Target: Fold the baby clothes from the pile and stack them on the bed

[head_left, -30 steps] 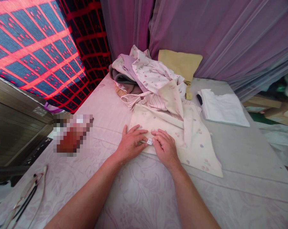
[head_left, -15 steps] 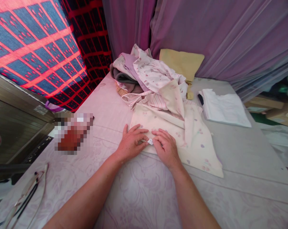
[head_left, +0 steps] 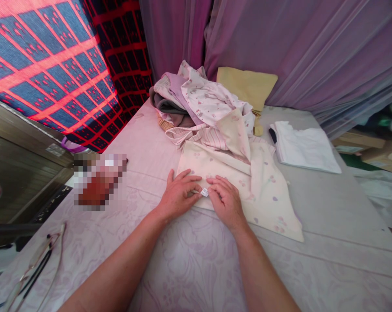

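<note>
A cream garment with small pink and purple prints (head_left: 270, 208) lies spread on the patterned sheet. At its near edge, a small white label (head_left: 204, 192) shows between my two hands. My left hand (head_left: 182, 193) pinches the label's left side between thumb and forefinger, its other fingers resting over the cloth. From the other side, my right hand (head_left: 225, 199) has thumb and forefinger pressed together at the label's right edge. Just beyond the garment is a heap of clothes (head_left: 205, 95), printed white, lilac, striped and dark grey.
Folded white cloth (head_left: 306, 147) lies at the right, and a yellow cloth (head_left: 247, 84) at the back by the purple curtain (head_left: 264, 39). A blurred-out red object (head_left: 100, 182) is at the left, with glasses (head_left: 36, 255) and cables nearer. Cardboard boxes (head_left: 361, 141) stand far right.
</note>
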Demonstrator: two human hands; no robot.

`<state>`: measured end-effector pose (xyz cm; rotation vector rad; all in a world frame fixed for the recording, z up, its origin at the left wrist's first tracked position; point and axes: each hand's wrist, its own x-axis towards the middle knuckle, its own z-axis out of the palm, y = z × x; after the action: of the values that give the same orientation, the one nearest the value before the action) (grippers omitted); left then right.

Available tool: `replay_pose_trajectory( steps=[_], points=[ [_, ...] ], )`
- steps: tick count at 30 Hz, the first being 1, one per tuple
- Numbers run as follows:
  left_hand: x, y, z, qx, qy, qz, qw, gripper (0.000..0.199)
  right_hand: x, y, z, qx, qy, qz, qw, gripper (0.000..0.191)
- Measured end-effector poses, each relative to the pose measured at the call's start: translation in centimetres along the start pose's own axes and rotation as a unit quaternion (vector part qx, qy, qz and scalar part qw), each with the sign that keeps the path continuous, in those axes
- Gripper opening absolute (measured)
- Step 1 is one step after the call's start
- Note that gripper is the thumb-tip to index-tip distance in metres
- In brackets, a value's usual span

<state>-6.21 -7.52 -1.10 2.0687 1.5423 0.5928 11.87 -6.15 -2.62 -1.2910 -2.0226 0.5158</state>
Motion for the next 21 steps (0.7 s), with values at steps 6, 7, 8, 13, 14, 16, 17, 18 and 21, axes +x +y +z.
replay_pose_trajectory(
  steps=[6,7,8,13,14,16,17,18,21],
  points=[
    [0.02,0.07,0.00,-0.001,0.000,-0.003,1.000,0.010,0.05,0.04,-0.02,0.012,0.004,0.003,1.000,0.021],
    [0.03,0.08,0.00,-0.001,0.001,-0.004,1.000,0.010,0.06,0.03,-0.03,0.016,0.005,0.004,1.000,0.021],
    [0.03,0.07,0.01,-0.001,0.002,-0.004,1.000,0.010,0.08,0.03,-0.04,0.019,0.006,0.003,1.000,0.021],
    [0.04,-0.10,0.15,0.002,0.005,-0.003,1.000,0.014,0.11,0.16,-0.10,0.037,0.010,0.004,0.999,0.021],
    [0.03,-0.15,0.20,0.004,0.007,-0.002,1.000,0.016,0.10,0.23,-0.11,0.043,0.010,0.003,0.999,0.020],
    [0.02,-0.25,0.31,0.009,0.013,-0.004,1.000,0.021,0.11,0.39,-0.15,0.058,0.011,-0.001,0.998,0.018],
    [0.02,-0.29,0.37,0.011,0.018,-0.007,1.000,0.025,0.12,0.47,-0.18,0.068,0.012,-0.005,0.998,0.017],
    [0.02,-0.33,0.42,0.012,0.023,-0.010,1.000,0.027,0.14,0.53,-0.21,0.078,0.014,-0.007,0.997,0.016],
    [0.04,-0.39,0.55,0.013,0.031,-0.017,0.999,0.028,0.23,0.62,-0.30,0.106,0.025,-0.011,0.994,0.016]
  ],
)
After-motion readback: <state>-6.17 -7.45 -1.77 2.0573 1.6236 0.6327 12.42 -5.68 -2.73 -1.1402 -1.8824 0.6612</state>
